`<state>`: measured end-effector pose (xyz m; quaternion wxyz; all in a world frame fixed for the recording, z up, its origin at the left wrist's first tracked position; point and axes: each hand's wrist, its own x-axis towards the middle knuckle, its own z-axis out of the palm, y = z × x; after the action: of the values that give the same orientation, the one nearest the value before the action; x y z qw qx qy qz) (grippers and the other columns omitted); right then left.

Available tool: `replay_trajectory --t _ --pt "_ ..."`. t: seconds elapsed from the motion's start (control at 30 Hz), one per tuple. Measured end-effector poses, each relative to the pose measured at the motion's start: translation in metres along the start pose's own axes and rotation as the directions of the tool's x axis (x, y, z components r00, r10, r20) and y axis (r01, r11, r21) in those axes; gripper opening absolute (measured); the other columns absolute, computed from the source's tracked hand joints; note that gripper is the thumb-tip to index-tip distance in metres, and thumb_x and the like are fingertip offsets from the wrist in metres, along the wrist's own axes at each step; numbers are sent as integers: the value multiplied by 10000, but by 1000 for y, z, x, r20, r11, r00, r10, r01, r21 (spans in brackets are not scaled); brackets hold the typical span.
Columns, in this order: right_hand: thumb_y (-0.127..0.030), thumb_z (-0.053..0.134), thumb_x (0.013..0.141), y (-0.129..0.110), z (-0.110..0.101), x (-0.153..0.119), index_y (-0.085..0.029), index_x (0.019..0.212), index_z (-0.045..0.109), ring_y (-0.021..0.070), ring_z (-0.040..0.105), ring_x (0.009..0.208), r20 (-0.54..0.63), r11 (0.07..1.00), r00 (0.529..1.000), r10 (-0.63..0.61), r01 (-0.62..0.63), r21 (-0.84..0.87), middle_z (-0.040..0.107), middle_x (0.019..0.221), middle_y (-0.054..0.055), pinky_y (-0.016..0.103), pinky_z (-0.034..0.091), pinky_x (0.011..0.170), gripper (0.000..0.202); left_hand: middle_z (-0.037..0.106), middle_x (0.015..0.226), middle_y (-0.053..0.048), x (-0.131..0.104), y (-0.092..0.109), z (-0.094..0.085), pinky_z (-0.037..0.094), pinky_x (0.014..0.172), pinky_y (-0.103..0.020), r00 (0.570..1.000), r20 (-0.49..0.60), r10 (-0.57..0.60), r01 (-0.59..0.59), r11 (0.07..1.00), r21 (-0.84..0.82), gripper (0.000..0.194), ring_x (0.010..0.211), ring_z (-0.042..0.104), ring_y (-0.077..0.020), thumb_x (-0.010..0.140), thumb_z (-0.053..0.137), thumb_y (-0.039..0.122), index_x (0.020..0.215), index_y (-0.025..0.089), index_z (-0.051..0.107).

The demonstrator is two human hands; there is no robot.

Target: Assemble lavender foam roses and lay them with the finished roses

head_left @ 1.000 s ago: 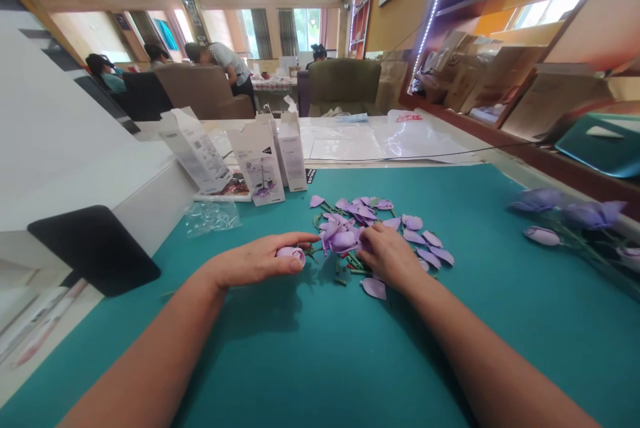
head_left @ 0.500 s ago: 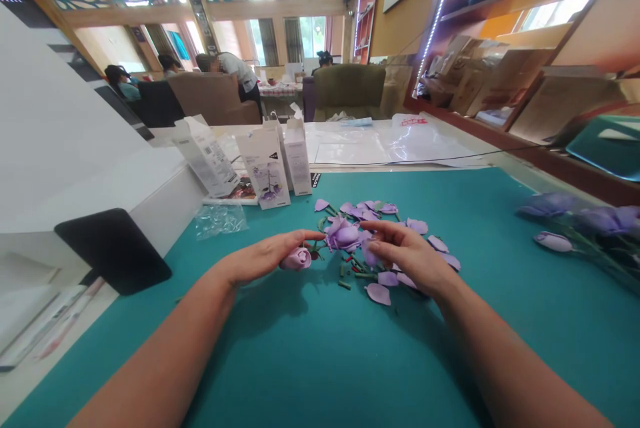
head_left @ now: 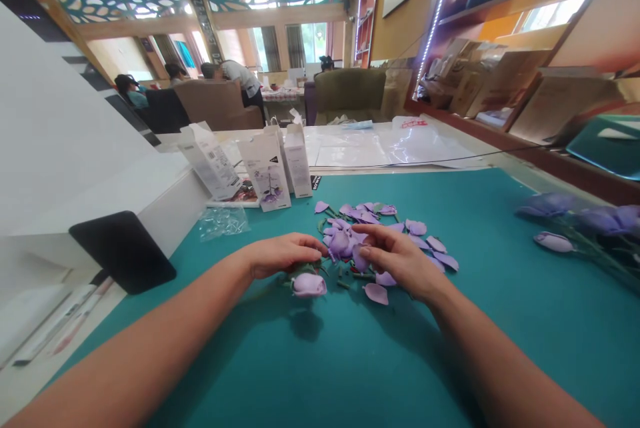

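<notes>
My left hand [head_left: 287, 255] is closed round the green stem of an artificial rose, with its pale purple bud [head_left: 309, 285] hanging below the fingers above the mat. A fuller purple bloom [head_left: 341, 243] sits between my two hands; whether it belongs to the same stem is hidden. My right hand [head_left: 395, 256] pinches a loose purple petal [head_left: 360, 257] between thumb and fingers at that bloom's right side. Around and behind the hands lie several loose petals [head_left: 376, 293] and short green stem pieces [head_left: 364, 275].
White boxes [head_left: 266, 171] stand at the back left, with crumpled clear plastic [head_left: 223, 223] before them. A black tablet-like panel [head_left: 123, 251] leans at left. More purple flowers [head_left: 554, 241] lie at the right on the green mat [head_left: 320, 361]. People sit and bend in the background.
The rosebud under my left hand has swung lower and to the right, and that hand has turned. My right hand has shifted slightly left with the petal. The view has tilted up a little.
</notes>
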<state>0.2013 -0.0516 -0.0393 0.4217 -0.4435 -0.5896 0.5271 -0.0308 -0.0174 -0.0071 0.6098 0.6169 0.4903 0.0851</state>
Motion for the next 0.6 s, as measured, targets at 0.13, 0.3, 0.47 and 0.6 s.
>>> replay_trajectory --t 0.13,0.3,0.47,0.6 --pt "-376 706 689 -3 -9 0 -182 1022 640 94 460 521 -57 999 998 8 -6 45 546 646 -43 250 383 483 391 623 813 -20 5 -1 9 407 609 -263 998 -50 -26 19 991 -133 353 723 553 -161 684 647 328 1002 173 635" --pt "-441 756 630 -4 -12 0 -191 725 577 132 586 604 -110 994 994 26 -15 107 595 640 -28 286 484 596 321 609 812 12 6 4 13 371 566 -253 994 -101 -46 36 995 -95 266 696 522 -153 640 627 322 875 201 651" --pt "-420 732 659 -5 -6 -1 -190 715 580 139 572 618 -131 1000 991 -28 28 0 606 653 -12 274 457 579 281 643 924 -26 11 4 15 411 716 -275 984 -171 49 -52 999 -11 389 868 532 -197 706 611 548 838 186 666" --pt "-426 668 673 -6 3 -4 -191 654 578 113 447 538 -247 976 961 -122 71 -204 521 574 -30 251 349 493 253 606 778 -11 14 4 19 394 650 -266 986 -151 76 -76 997 1 454 757 506 -171 725 584 624 779 177 640"
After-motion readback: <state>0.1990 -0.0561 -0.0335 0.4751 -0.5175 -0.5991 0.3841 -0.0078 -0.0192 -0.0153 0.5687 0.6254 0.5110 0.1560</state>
